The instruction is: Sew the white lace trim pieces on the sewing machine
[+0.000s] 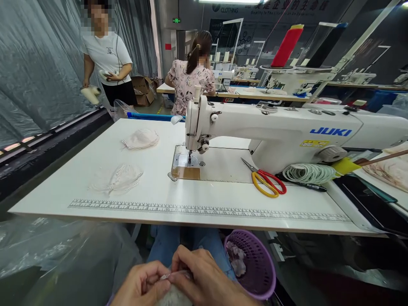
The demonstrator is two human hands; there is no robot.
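Observation:
Over the lap, below the table's front edge, my left hand and my right hand are close together. Both pinch the edge of a pale, lacy piece of fabric, whose lower part runs out of the frame. The fingertips nearly touch and hide part of the fabric. On the white table lie two similar gathered pieces, a pale one farther back and a lacy one nearer the front. A white sewing machine stands to their right.
Scissors with red and yellow handles lie beside coiled white cord. A purple basket holding fabric scraps stands on the floor right of the legs. Clear plastic hangs at the left. Two people are beyond the table, one seated and one standing.

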